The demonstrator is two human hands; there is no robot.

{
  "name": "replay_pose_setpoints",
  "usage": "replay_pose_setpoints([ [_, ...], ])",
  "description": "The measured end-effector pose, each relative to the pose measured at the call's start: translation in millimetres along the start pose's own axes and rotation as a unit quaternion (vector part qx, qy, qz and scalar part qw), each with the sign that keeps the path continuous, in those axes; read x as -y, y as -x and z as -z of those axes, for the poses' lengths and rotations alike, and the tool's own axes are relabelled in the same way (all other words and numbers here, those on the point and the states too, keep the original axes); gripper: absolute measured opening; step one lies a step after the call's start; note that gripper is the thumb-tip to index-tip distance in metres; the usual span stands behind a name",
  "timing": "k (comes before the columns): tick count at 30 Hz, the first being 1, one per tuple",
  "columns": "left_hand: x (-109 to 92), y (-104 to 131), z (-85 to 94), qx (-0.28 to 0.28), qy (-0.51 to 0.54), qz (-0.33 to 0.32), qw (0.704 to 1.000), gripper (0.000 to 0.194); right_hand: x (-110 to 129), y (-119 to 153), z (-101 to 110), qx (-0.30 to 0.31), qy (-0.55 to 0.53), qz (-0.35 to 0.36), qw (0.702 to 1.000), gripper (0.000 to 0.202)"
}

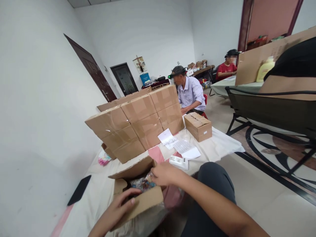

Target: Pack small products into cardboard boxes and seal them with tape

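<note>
An open cardboard box (145,200) stands near the front edge of the cloth-covered table, flaps up. Inside lie crinkled clear plastic bags (142,183) with small coloured contents too blurred to name. My left hand (119,207) grips the box's near left side, the thumb over the flap and the fingers reaching inside. At the box's right side, my right hand (163,174) has its fingers curled down on the clear plastic. Its fingertips are partly hidden. Just beyond that hand sit a white plastic device (179,162) and printed papers (186,148).
Stacked taped cartons (145,123) form a wall across the table. A closed carton (198,126) sits at the right. A black flat object (79,190) lies by the left wall. Beyond the cartons sits a person (191,90); another person (225,69) sits farther back. A folding cot (271,108) stands right.
</note>
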State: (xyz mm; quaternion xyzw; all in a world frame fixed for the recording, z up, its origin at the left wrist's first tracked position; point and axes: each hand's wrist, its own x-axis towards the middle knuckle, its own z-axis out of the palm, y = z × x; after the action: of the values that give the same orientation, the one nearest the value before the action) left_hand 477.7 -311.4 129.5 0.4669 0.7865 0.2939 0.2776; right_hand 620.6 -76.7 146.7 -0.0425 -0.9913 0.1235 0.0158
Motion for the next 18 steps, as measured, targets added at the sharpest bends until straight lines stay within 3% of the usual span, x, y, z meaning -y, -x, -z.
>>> replay_pose_setpoints([
  [6, 1.0, -8.1, 10.2, -0.022, 0.03, 0.018, 0.999, 0.051, -28.6, -6.9, -1.8, 0.053, -0.133, 0.094, 0.985, 0.043],
  [11, 10.3, -2.7, 17.6, -0.056, 0.101, 0.032, 0.993, 0.057, -30.5, -12.2, -3.2, 0.075, -0.285, 0.221, 0.929, 0.042],
  [12, 13.7, -1.5, 18.3, -0.074, 0.113, 0.035, 0.99, 0.059, -31.1, -11.5, -1.1, 0.055, -0.327, 0.242, 0.912, 0.04],
  [14, 20.5, -0.4, 18.4, -0.108, 0.137, 0.036, 0.984, 0.062, -37.2, -7.8, 6.7, -0.041, -0.404, 0.229, 0.885, 0.034],
  [18, 24.0, -3.5, 15.0, -0.131, 0.134, 0.031, 0.982, 0.062, -82.8, -1.1, 33.5, -0.327, -0.464, 0.029, 0.822, 0.028],
])
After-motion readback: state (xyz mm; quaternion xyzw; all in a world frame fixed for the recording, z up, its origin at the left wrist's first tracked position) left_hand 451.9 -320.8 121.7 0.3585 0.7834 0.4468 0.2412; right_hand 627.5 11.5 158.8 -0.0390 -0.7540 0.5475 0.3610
